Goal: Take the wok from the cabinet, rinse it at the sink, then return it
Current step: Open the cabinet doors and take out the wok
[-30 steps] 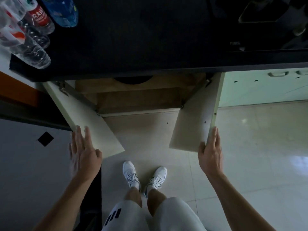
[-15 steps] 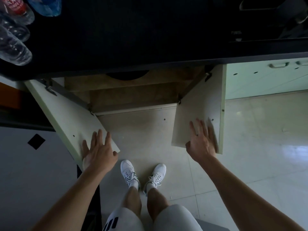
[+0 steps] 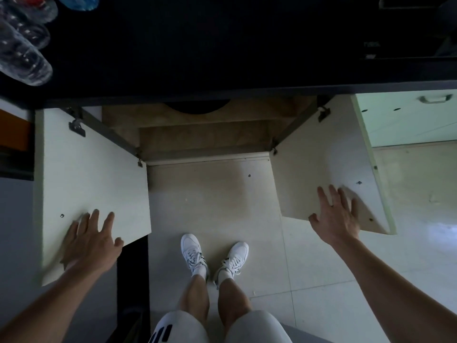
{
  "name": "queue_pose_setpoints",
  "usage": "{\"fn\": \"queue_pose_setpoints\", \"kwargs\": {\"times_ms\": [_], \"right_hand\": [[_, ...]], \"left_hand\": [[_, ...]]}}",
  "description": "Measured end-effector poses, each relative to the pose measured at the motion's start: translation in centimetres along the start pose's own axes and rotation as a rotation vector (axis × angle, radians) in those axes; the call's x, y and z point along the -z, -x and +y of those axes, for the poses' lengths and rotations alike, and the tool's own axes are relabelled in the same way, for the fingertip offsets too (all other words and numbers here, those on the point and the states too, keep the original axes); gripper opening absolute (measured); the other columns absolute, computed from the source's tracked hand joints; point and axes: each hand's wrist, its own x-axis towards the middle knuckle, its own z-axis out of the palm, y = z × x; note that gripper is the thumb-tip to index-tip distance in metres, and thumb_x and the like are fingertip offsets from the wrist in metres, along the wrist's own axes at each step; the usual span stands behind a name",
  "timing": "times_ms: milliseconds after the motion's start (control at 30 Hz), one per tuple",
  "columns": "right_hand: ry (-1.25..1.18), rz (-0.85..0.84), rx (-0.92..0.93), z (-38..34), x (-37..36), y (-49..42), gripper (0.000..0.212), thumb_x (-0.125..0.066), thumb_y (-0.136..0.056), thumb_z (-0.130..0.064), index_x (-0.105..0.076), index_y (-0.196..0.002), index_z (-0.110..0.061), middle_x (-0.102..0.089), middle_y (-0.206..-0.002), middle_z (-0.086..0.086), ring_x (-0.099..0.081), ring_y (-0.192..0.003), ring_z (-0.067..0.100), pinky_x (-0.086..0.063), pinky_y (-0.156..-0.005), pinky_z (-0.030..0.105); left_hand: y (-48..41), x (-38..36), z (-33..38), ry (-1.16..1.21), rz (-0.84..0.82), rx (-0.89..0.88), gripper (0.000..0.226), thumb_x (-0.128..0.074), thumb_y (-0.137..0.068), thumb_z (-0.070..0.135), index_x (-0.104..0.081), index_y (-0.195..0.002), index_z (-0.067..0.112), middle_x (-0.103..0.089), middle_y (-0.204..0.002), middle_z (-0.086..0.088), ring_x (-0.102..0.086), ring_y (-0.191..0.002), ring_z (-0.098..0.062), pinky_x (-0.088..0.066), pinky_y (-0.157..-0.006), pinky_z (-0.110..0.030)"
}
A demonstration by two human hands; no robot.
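Observation:
The cabinet (image 3: 205, 142) under the dark countertop stands open, its two pale doors swung wide. A dark round rim of the wok (image 3: 197, 108) shows on the upper wooden shelf, mostly hidden by the counter edge. My left hand (image 3: 92, 242) lies flat with fingers spread on the inner face of the left door (image 3: 91, 184). My right hand (image 3: 335, 215) rests flat, fingers apart, on the inner face of the right door (image 3: 319, 174). Neither hand holds anything.
Several clear plastic bottles (image 3: 22, 45) lie on the black countertop (image 3: 222, 45) at the top left. A closed pale drawer front with a handle (image 3: 435, 98) is to the right. My legs and white shoes (image 3: 212, 256) stand on the tiled floor between the doors.
Both doors have swung wider open. My hands moved from the door edges onto the inner faces and pushed outward, left hand leftward, right hand rightward.

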Motion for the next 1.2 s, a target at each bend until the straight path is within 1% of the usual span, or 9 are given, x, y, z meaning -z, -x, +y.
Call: {"fn": "queue_pose_setpoints", "kwargs": {"times_ms": [200,333,433,567,667,833,1000,1133,1200], "right_hand": [[-0.072,-0.003,0.01,-1.9,0.4,-0.4,0.085,-0.058,-0.091,-0.044,-0.011,-0.159,-0.024,-0.012,-0.168,0.008,-0.012,-0.155,0.03,-0.012,-0.124,0.053],[-0.094,0.031,0.033,-3.7,0.9,-1.4,0.087,-0.058,-0.091,-0.046,-0.009,-0.159,-0.024,-0.013,-0.168,0.009,-0.013,-0.154,0.03,-0.012,-0.125,0.053],[-0.098,0.073,0.052,-4.9,0.9,-2.5,0.086,-0.057,-0.09,-0.046,-0.012,-0.159,-0.023,-0.017,-0.166,0.01,-0.016,-0.153,0.031,-0.013,-0.124,0.054],[-0.128,0.16,0.083,-6.6,0.4,-5.4,0.082,-0.058,-0.089,-0.047,-0.02,-0.157,-0.021,-0.024,-0.164,0.012,-0.023,-0.151,0.033,-0.018,-0.123,0.057],[-0.171,0.269,0.11,-7.8,-0.7,-8.3,0.081,-0.062,-0.087,-0.045,-0.026,-0.156,-0.02,-0.032,-0.161,0.014,-0.03,-0.148,0.035,-0.023,-0.12,0.058],[-0.241,0.433,0.184,-9.2,-3.3,-14.4,0.076,-0.061,-0.088,-0.043,-0.032,-0.153,-0.016,-0.039,-0.157,0.016,-0.035,-0.146,0.036,-0.027,-0.119,0.057],[-0.322,0.613,0.273,-10.4,-5.3,-21.0,0.07,-0.061,-0.089,-0.039,-0.039,-0.148,-0.009,-0.049,-0.147,0.022,-0.049,-0.134,0.041,-0.041,-0.111,0.059],[-0.344,0.75,0.308,-10.5,-3.5,-25.8,0.059,-0.056,-0.091,-0.036,-0.041,-0.14,-0.007,-0.056,-0.131,0.024,-0.059,-0.113,0.042,-0.052,-0.095,0.055],[-0.356,0.803,0.329,-10.3,-1.6,-27.9,0.061,-0.056,-0.094,-0.038,-0.04,-0.145,-0.009,-0.051,-0.14,0.023,-0.057,-0.118,0.041,-0.053,-0.094,0.053]], "left_hand": [[-1.1,1.4,2.1,0.018,-0.026,0.014,0.071,-0.042,-0.092,0.049,-0.017,-0.155,0.026,-0.014,-0.164,-0.005,-0.012,-0.151,-0.024,-0.009,-0.118,-0.052],[-2.8,3.2,6.0,0.108,0.03,-0.095,0.07,-0.044,-0.093,0.046,-0.019,-0.155,0.025,-0.017,-0.164,-0.005,-0.015,-0.151,-0.024,-0.011,-0.119,-0.051],[-4.3,4.2,9.6,0.156,0.089,-0.231,0.067,-0.043,-0.094,0.045,-0.021,-0.154,0.023,-0.023,-0.162,-0.003,-0.021,-0.149,-0.022,-0.013,-0.12,-0.05],[-6.9,4.6,14.5,0.148,0.231,-0.432,0.066,-0.051,-0.09,0.044,-0.036,-0.149,0.019,-0.039,-0.155,-0.006,-0.036,-0.142,-0.025,-0.025,-0.116,-0.051],[-9.7,4.0,17.8,0.091,0.313,-0.559,0.067,-0.052,-0.087,0.044,-0.039,-0.146,0.016,-0.042,-0.151,-0.01,-0.04,-0.138,-0.028,-0.035,-0.11,-0.053],[-15.2,3.2,24.2,0.102,0.443,-0.6,0.064,-0.056,-0.087,0.041,-0.043,-0.144,0.016,-0.043,-0.15,-0.01,-0.042,-0.137,-0.029,-0.036,-0.109,-0.051],[-20.3,3.8,30.8,0.181,0.618,-0.67,0.064,-0.054,-0.081,0.034,-0.047,-0.141,0.011,-0.044,-0.149,-0.012,-0.045,-0.13,-0.033,-0.042,-0.104,-0.051],[-22.7,5.7,35.1,0.171,0.66,-0.679,0.072,-0.057,-0.079,0.038,-0.039,-0.146,0.017,-0.034,-0.155,-0.013,-0.036,-0.138,-0.033,-0.039,-0.107,-0.051],[-23.6,6.8,37.2,0.189,0.666,-0.671,0.078,-0.057,-0.081,0.042,-0.031,-0.15,0.021,-0.027,-0.159,-0.011,-0.033,-0.141,-0.032,-0.039,-0.108,-0.051]]}}
